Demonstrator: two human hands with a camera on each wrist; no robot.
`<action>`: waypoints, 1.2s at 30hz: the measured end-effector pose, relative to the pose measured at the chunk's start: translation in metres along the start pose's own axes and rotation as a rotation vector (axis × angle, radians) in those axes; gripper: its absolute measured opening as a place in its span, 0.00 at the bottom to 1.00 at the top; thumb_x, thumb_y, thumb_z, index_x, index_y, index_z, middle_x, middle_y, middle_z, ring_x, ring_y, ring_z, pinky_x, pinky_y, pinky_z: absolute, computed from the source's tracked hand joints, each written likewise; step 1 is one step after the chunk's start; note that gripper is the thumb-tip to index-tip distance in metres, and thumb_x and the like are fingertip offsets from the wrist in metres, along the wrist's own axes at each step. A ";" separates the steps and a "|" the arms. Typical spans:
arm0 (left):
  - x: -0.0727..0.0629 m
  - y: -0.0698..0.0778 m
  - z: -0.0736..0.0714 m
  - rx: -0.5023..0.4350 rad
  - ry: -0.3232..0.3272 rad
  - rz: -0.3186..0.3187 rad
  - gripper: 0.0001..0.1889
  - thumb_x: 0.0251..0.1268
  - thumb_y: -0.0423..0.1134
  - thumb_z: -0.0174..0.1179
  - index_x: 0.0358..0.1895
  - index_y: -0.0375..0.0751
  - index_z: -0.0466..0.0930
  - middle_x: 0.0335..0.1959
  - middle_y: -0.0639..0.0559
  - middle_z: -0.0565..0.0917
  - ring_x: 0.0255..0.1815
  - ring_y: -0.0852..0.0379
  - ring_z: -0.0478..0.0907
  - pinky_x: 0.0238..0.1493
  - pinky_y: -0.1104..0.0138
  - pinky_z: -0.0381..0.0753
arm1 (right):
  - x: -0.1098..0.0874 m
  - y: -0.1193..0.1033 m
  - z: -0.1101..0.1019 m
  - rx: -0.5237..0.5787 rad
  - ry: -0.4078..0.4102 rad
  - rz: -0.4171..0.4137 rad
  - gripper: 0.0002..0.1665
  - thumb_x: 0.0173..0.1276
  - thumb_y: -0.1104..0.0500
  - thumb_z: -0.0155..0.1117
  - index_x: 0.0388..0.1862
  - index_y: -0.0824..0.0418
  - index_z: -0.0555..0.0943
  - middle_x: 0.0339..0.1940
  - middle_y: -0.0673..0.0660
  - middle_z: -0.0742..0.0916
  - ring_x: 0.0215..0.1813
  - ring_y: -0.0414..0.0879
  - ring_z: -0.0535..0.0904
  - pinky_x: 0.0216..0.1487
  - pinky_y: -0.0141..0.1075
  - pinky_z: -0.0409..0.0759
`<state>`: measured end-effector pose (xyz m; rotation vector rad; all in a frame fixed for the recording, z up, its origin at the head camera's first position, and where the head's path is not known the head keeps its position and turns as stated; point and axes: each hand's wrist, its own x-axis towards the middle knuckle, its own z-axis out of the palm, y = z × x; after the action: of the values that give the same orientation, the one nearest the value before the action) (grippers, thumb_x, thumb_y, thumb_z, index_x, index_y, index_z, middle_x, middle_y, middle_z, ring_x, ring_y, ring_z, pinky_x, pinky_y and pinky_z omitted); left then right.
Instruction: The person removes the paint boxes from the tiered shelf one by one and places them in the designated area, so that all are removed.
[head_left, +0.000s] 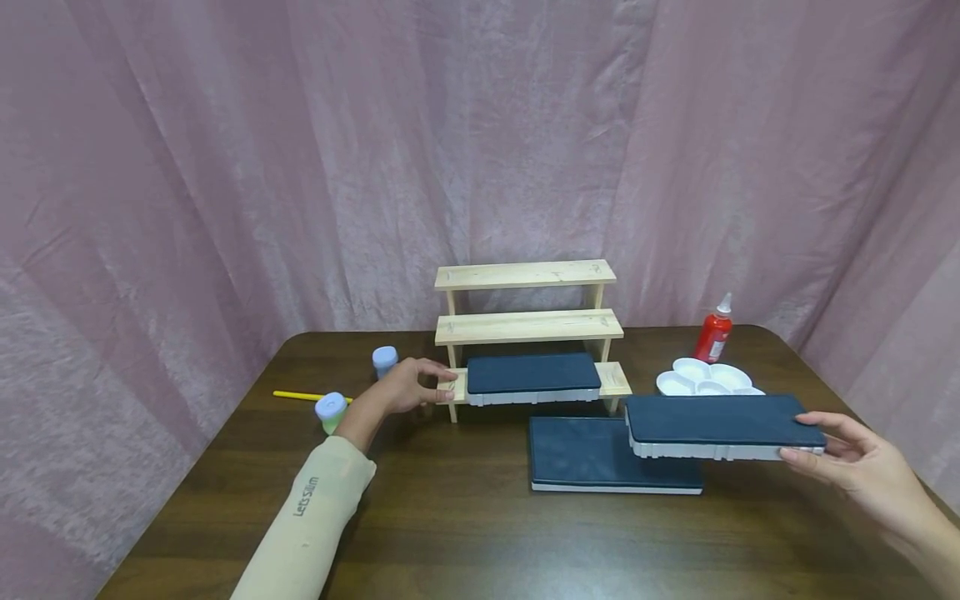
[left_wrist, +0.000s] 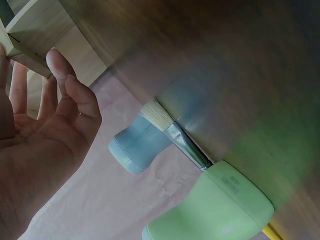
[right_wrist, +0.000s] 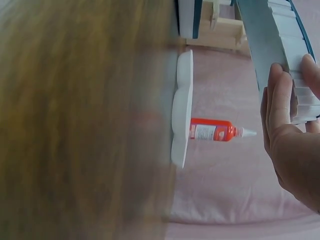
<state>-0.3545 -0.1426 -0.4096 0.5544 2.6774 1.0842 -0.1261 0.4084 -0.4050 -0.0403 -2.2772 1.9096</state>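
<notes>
A small three-tier wooden display stand (head_left: 528, 325) is at the back middle of the table. My left hand (head_left: 408, 383) grips the left end of its lowest step, seen close in the left wrist view with the wooden step (left_wrist: 30, 59) between thumb and fingers. On that step lies a flat case with a dark blue lid (head_left: 532, 373) and a white ribbed base. At the right, my right hand (head_left: 851, 454) pinches the short end of a similar blue-lidded case (head_left: 720, 421), held level above the table. Beneath it, partly covered, lies another flat dark blue case (head_left: 600, 454).
Left of the stand are a blue-capped blue jar (head_left: 385, 360), a green jar (head_left: 330, 410) and a yellow-handled paintbrush (head_left: 300, 395). A white flower-shaped palette (head_left: 708, 375) and a red squeeze bottle (head_left: 713, 335) stand at the back right. Pink curtain (head_left: 375, 167) hangs behind.
</notes>
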 end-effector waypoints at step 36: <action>-0.001 0.000 0.001 -0.007 0.006 0.008 0.19 0.58 0.40 0.72 0.54 0.44 0.86 0.63 0.41 0.78 0.29 0.57 0.81 0.32 0.67 0.81 | -0.021 0.046 -0.058 0.271 0.090 -0.222 0.37 0.59 0.87 0.56 0.51 0.48 0.83 0.31 0.49 0.89 0.32 0.39 0.87 0.30 0.29 0.83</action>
<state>-0.3536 -0.1424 -0.4103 0.5614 2.6785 1.0982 -0.1010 0.4704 -0.4428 0.1503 -1.8616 2.0314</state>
